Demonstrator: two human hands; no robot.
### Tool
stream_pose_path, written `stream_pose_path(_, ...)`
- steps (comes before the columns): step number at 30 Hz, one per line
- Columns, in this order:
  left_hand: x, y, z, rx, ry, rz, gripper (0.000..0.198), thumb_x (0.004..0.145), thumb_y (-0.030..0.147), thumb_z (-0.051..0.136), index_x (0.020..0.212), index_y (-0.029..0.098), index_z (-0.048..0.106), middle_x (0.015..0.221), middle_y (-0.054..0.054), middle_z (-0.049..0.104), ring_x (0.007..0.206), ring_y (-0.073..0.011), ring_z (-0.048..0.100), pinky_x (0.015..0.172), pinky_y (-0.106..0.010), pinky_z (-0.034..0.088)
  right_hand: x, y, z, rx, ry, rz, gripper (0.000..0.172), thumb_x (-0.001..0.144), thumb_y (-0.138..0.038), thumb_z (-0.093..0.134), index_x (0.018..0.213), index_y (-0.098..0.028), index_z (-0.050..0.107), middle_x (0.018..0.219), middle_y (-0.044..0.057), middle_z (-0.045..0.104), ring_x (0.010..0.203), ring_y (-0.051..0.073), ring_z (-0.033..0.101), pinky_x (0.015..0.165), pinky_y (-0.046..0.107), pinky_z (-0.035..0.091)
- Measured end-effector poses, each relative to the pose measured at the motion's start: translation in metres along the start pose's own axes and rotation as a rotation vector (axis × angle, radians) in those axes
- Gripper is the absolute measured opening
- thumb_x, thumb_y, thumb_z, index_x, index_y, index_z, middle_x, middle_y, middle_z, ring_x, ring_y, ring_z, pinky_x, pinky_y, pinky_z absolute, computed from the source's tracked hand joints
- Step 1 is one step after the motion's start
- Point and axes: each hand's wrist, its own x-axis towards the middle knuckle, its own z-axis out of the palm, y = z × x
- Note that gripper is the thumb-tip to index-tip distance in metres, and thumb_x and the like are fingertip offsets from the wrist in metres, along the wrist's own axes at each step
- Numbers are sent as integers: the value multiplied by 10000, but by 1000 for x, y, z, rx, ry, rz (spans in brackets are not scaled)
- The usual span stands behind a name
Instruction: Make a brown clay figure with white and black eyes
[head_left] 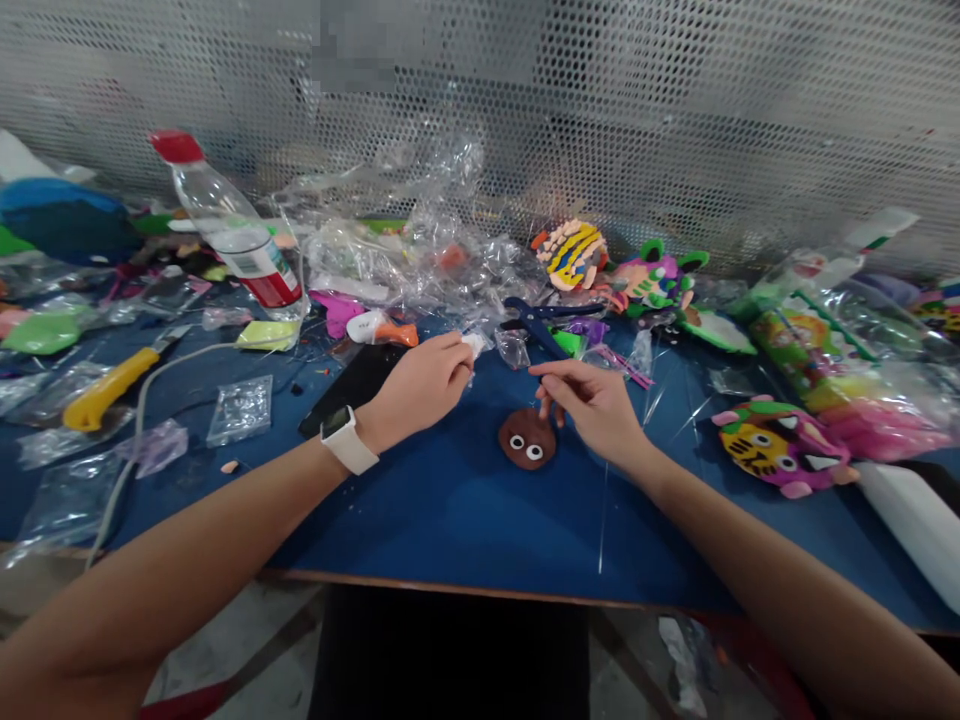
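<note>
A flat brown clay disc (pixel 519 440) with two white-and-black eyes lies on the blue table. My right hand (pixel 589 405) is just above its right side, index finger stretched out and thumb below it. The lower fingers hang by the disc's upper right edge; whether they touch it I cannot tell. Nothing shows in that hand. My left hand (pixel 424 385), with a watch (pixel 346 438) at the wrist, is closed at the fingertips on a small white lump (pixel 474 345), which seems to have clear plastic around it. A black phone-like slab (pixel 349 385) lies partly behind this hand.
Dark blue scissors (pixel 536 325) and crumpled clear wrappers (pixel 420 255) lie beyond the hands. A red-capped bottle (pixel 240 240) leans at the left, near a yellow-handled cutter (pixel 112 390) and a cable (pixel 139 430). A colourful clay face (pixel 784 445) sits at the right.
</note>
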Motion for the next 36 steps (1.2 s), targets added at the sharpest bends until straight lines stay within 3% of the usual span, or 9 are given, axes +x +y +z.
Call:
stream_pose_path(3, 1, -10, -3, 170, 8, -7, 259, 970, 90, 453, 767, 181, 585, 841, -60, 594, 762, -195, 528, 750, -366, 473, -1, 0, 1, -16, 5, -2, 233, 972, -411, 707, 1006, -202, 805, 778, 25, 753, 578, 131, 704, 460, 244, 502)
stream_pose_path(8, -3, -4, 0, 333, 47, 55, 200, 957, 84, 499, 836, 172, 633, 1026, -112, 650, 978, -274, 554, 889, -453, 472, -2, -3, 3, 30, 0, 20, 240, 912, -429, 779, 895, -190, 775, 649, 11, 730, 537, 142, 690, 462, 251, 517)
stream_pose_path(15, -4, 11, -2, 310, 18, 113, 150, 923, 75, 545, 918, 169, 663, 1126, -120, 665, 1030, -296, 590, 932, -480, 479, -1, -2, 3, 29, 1, 41, 218, 932, -394, 752, 1016, -194, 766, 943, 81, 819, 722, 185, 781, 500, 261, 557)
stream_pose_path(19, -5, 24, -6, 275, 116, 196, 172, 976, 85, 525, 1062, 160, 654, 1167, -131, 659, 1046, -283, 606, 937, -454, 503, -4, -2, 6, -26, 44, -5, 194, 959, -383, 721, 1043, -209, 738, 1055, 92, 826, 966, 231, 809, 702, 320, 641)
stream_pose_path(22, -9, 39, -3, 258, 131, 280, 215, 1048, 147, 514, 1244, 168, 597, 1157, -114, 682, 1074, -265, 626, 937, -418, 519, -9, -7, 12, -7, 65, 5, 207, 947, -412, 742, 1027, -223, 711, 1014, 78, 828, 1005, 240, 805, 843, 378, 655)
stream_pose_path(29, -15, 52, 8, 243, 138, 372, 141, 1078, 181, 531, 1216, 164, 559, 1076, -86, 699, 990, -227, 641, 876, -367, 541, -23, -21, 27, 105, -90, 109, 312, 918, -523, 765, 963, -232, 663, 831, 28, 803, 741, 189, 781, 655, 307, 626)
stream_pose_path(36, -13, 52, 6, 160, 163, 419, 94, 1092, 220, 519, 1169, 182, 558, 1018, -69, 710, 916, -201, 646, 826, -341, 547, -24, -24, 28, 75, -66, 88, 351, 867, -556, 804, 884, -231, 673, 743, 9, 750, 651, 170, 709, 564, 288, 570)
